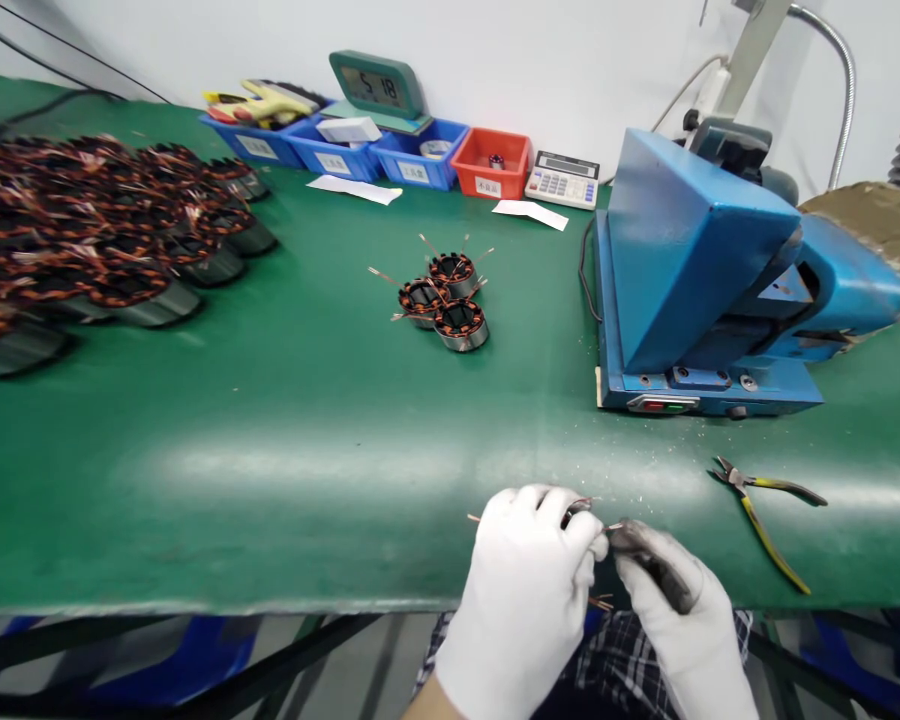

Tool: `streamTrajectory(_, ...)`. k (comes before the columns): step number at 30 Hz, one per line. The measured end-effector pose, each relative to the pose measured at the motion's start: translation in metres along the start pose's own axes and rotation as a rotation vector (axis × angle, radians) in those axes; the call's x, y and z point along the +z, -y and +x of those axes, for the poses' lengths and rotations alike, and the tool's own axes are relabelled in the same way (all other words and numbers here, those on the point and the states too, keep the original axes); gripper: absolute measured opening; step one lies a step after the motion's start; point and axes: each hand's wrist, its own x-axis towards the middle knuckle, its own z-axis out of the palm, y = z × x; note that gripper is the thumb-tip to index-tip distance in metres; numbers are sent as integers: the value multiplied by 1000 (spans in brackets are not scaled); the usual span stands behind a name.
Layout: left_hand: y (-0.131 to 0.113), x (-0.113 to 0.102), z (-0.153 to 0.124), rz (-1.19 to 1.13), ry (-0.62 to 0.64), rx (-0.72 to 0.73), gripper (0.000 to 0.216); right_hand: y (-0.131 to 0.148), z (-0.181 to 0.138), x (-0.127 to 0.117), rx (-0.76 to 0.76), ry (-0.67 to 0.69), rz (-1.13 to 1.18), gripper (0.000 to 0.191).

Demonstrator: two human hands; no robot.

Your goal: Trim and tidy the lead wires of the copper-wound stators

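Observation:
My left hand [529,580], in a white glove, is closed around a wound motor stator [574,512] at the table's front edge. Most of the stator is hidden by the fingers; a dark bit of it and a few copper wire ends show. My right hand [671,590], gloved too with dark-stained fingertips, pinches one wire end [613,527] just right of the left fingers. Farther back, three stators [461,326] stand close together with their wires sticking out. To the right of my right hand lie cutting pliers [750,490] with yellow-green handles, jaws apart.
Many stators [142,295] crowd the left of the green table [285,400]. A blue machine [690,260] stands at the right. Along the wall are blue bins [420,165], a red bin [487,165], a clock [379,85], a calculator [562,182] and paper strips [356,188].

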Motion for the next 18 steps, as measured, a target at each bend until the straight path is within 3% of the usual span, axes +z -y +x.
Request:
streamTrajectory(2, 0, -1, 0, -6, 7, -4, 19, -1, 2, 0, -31, -1, -42, 27)
streamTrajectory(7, 4, 0, -2, -29, -8, 8, 19, 0, 19, -5, -354, 97, -140, 34)
streamTrajectory(11, 12, 1, -1, -48, -68, 83, 17, 2, 31, -10, -480, 173, -196, 37)
streamTrajectory(15, 18, 0, 0, -39, -96, 158, 16, 5, 35, -10, -371, 280, -65, 31)
streamTrajectory(18, 19, -1, 0, -45, -106, 185, 17, 4, 33, -7, -252, 279, 60, 26)
